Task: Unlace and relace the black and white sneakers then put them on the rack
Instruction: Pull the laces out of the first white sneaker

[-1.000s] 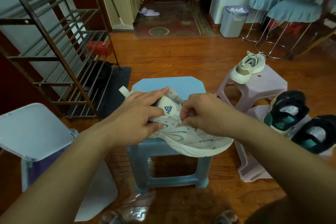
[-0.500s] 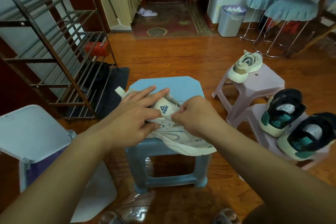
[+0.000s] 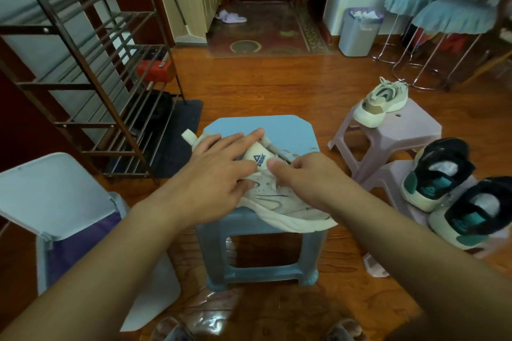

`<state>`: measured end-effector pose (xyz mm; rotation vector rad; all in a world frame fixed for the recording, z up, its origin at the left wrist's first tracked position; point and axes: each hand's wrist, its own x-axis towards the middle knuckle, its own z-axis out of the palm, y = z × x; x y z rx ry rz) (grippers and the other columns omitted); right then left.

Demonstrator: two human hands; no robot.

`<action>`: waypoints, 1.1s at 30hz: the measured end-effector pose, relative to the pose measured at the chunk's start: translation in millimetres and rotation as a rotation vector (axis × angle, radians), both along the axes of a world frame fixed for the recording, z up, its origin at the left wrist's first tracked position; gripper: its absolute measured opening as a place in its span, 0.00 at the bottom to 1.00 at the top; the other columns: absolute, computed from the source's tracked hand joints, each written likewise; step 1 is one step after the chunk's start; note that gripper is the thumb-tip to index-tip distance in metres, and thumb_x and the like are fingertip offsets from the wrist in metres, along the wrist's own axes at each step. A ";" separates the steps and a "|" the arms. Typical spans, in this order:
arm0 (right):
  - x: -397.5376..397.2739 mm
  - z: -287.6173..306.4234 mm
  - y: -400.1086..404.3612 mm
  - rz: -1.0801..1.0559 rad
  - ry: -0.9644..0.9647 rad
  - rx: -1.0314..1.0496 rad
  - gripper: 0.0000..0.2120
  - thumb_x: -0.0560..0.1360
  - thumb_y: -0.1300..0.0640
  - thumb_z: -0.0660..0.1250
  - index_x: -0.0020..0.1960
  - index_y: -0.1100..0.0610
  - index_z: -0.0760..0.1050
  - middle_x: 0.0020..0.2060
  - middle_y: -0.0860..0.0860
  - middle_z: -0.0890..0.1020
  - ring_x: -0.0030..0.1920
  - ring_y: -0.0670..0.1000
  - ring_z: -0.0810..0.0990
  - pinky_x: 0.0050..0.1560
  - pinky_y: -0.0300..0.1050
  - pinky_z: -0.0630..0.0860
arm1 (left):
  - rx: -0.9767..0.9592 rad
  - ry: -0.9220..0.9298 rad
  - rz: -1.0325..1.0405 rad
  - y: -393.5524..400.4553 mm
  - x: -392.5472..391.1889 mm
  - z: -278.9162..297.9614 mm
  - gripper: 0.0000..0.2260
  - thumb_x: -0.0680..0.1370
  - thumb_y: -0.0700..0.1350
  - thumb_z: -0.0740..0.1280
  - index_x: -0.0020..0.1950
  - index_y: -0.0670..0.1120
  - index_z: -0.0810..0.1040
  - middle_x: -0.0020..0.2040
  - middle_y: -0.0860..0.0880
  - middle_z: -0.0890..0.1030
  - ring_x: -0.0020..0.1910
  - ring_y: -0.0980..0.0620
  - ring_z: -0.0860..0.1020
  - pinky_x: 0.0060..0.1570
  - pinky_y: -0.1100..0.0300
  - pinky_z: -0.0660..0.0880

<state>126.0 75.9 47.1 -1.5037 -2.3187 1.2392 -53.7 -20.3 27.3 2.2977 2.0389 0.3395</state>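
a: steadying the white sneaker (image 3: pixel 279 199) on the blue stool (image 3: pixel 257 126) at 6 o'clock, left hand (image 3: pixel 213 183) spread flat over the tongue.
b: right hand (image 3: pixel 307 178) pinches a lace, likely threading; rack (image 3: pixel 83 69) waits at 10 o'clock.
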 end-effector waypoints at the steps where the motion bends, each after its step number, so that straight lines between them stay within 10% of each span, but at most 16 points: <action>1: -4.3 -1.0 2.0 0.006 -0.022 0.049 0.22 0.78 0.38 0.66 0.39 0.57 0.80 0.28 0.48 0.76 0.32 0.49 0.76 0.33 0.44 0.69 | -0.001 0.004 0.001 -0.2 -0.1 -0.3 0.11 0.82 0.52 0.65 0.44 0.60 0.66 0.84 0.54 0.51 0.81 0.49 0.55 0.78 0.44 0.49; 7: 10.3 5.0 -1.9 0.210 0.057 0.084 0.13 0.73 0.55 0.72 0.31 0.54 0.75 0.27 0.48 0.75 0.30 0.47 0.73 0.33 0.43 0.71 | -0.005 0.018 0.014 1.4 -1.5 -2.6 0.07 0.83 0.54 0.62 0.45 0.58 0.72 0.84 0.56 0.50 0.81 0.50 0.56 0.78 0.44 0.50; 11: 36.1 18.4 -16.6 0.766 -0.304 -0.016 0.12 0.76 0.49 0.71 0.37 0.53 0.79 0.33 0.52 0.80 0.35 0.50 0.78 0.39 0.49 0.78 | 0.010 0.000 0.009 2.7 -2.5 -2.7 0.10 0.82 0.53 0.65 0.43 0.59 0.68 0.84 0.55 0.52 0.80 0.49 0.58 0.77 0.44 0.52; 16: 14.5 10.1 0.4 0.220 -0.067 0.423 0.21 0.79 0.38 0.62 0.37 0.52 0.75 0.31 0.49 0.79 0.35 0.50 0.78 0.34 0.47 0.70 | 0.008 -0.007 0.002 1.4 -1.7 -1.4 0.12 0.82 0.52 0.66 0.42 0.60 0.66 0.84 0.54 0.52 0.80 0.48 0.59 0.77 0.44 0.52; 22: -11.2 -6.3 16.1 0.104 -0.023 0.162 0.14 0.77 0.50 0.71 0.37 0.57 0.77 0.29 0.50 0.77 0.31 0.50 0.75 0.31 0.42 0.69 | -0.008 0.008 0.006 1.8 -2.1 -1.3 0.10 0.82 0.53 0.65 0.42 0.59 0.69 0.84 0.56 0.50 0.80 0.50 0.58 0.77 0.47 0.50; 25: 8.7 15.1 9.6 0.250 0.062 0.007 0.09 0.75 0.55 0.73 0.37 0.56 0.81 0.29 0.49 0.79 0.30 0.47 0.75 0.33 0.44 0.74 | -0.006 -0.001 0.018 2.7 -1.3 -0.3 0.09 0.82 0.53 0.65 0.43 0.59 0.69 0.83 0.56 0.51 0.79 0.51 0.58 0.77 0.48 0.50; 29: 36.3 22.2 -18.2 0.996 -0.309 -0.061 0.08 0.76 0.52 0.72 0.40 0.53 0.80 0.34 0.49 0.81 0.34 0.44 0.77 0.38 0.41 0.75 | 0.012 -0.023 0.004 2.4 -1.1 0.3 0.12 0.82 0.50 0.67 0.41 0.58 0.67 0.83 0.55 0.53 0.77 0.52 0.60 0.76 0.49 0.50; 33: 29.4 19.3 10.5 0.547 -0.136 0.036 0.16 0.78 0.43 0.67 0.39 0.52 0.82 0.28 0.45 0.77 0.29 0.44 0.74 0.32 0.40 0.71 | -0.010 -0.022 0.000 2.5 -1.4 0.4 0.10 0.82 0.51 0.66 0.43 0.58 0.69 0.83 0.56 0.51 0.80 0.51 0.56 0.77 0.49 0.47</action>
